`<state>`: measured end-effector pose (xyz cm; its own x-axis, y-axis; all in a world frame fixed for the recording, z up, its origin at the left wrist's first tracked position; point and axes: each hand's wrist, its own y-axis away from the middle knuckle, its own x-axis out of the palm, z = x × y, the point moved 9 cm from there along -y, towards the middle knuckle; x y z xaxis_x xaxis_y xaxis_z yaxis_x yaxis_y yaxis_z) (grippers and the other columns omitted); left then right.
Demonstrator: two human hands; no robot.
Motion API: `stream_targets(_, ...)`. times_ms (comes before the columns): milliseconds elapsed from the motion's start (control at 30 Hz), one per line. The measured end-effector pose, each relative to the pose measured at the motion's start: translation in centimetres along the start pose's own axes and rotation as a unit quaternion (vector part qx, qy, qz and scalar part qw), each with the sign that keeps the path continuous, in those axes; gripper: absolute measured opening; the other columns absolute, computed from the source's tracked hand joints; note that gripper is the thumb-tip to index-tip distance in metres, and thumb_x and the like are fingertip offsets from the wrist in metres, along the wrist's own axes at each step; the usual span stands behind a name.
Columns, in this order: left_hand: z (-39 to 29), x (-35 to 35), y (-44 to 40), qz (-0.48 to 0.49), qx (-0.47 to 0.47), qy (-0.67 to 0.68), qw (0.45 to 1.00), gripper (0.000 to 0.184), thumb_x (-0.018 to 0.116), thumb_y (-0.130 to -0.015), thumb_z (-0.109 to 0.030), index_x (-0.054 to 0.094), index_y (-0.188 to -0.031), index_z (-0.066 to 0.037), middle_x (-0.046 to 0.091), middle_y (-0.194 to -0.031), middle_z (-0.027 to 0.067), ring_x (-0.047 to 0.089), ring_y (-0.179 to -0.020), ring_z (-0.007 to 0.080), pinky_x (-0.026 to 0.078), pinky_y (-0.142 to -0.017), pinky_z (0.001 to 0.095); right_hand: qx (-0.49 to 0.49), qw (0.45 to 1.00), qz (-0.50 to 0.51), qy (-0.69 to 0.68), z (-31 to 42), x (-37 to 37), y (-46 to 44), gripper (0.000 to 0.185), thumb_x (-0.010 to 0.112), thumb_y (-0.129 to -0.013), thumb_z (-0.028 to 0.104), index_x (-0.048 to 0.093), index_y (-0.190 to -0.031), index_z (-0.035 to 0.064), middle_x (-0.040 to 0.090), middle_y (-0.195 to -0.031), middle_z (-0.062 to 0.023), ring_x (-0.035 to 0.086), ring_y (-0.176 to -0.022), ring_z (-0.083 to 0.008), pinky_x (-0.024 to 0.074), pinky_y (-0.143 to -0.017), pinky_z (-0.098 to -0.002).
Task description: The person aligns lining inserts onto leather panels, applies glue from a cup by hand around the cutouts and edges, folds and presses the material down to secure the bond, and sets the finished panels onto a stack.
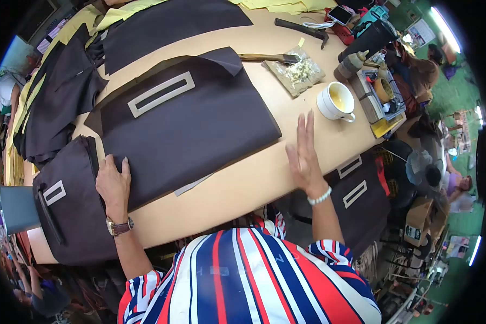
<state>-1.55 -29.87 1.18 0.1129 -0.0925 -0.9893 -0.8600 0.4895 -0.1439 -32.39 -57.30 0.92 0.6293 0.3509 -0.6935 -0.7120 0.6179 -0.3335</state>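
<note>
A large dark sheet lies on the table in front of me, with a pale rectangular frame on its upper part. At the sheet's left edge rests my left hand, its fingers apart and nothing held. My right hand is to the right of the sheet, fingers stretched out and empty, just below a white cup with yellowish contents. Part of a pale strip sticks out from under the sheet's lower edge.
Dark pieces with a black tool lie at left. Beyond the sheet are a brush, a packet with shavings and a hammer. A bottle and a tool tray stand at right. Other people are at the sides.
</note>
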Motion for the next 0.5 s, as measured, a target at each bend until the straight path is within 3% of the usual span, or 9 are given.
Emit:
stream_targets(167, 0.1, 0.2, -0.3, -0.018, 0.0, 0.0, 1.0, 0.036, 0.058, -0.084, -0.031, 0.057, -0.103, 0.0, 0.061, -0.095, 0.017, 0.061, -0.084, 0.0351, 0.049, -0.071, 0.0425, -0.013, 0.999, -0.027, -0.036, -1.3, -0.2, 1.4, 0.06, 0.041, -0.093, 0.017, 0.012, -0.143, 0.0001, 0.0, -0.147, -0.0288, 0.005, -0.137, -0.0405, 0.0172, -0.109, -0.0436)
stream_targets(333, 0.6, -0.2, -0.7, -0.052, 0.007, 0.022, 0.998, 0.033, 0.061, -0.082, -0.03, 0.058, -0.098, -0.001, 0.06, -0.089, 0.0164, 0.061, -0.08, 0.0344, 0.049, -0.067, 0.0425, 0.042, 0.999, -0.016, -0.008, -4.3, -0.3, -4.5, 0.055, 0.032, -0.097, 0.025, 0.016, -0.141, -0.0037, 0.006, -0.148, -0.0252, 0.007, -0.138, -0.0364, 0.0107, -0.111, -0.0377)
stream_targets(500, 0.9, -0.4, -0.8, -0.044, -0.009, 0.038, 0.998, 0.035, 0.06, -0.082, -0.031, 0.06, -0.101, -0.001, 0.061, -0.096, 0.0168, 0.061, -0.082, 0.0348, 0.049, -0.07, 0.0419, 0.012, 0.999, -0.017, -0.036, -2.6, -0.7, -1.2, 0.053, 0.031, -0.095, 0.02, 0.017, -0.141, -0.0042, 0.009, -0.148, -0.0239, 0.012, -0.137, -0.0362, 0.0183, -0.11, -0.0396)
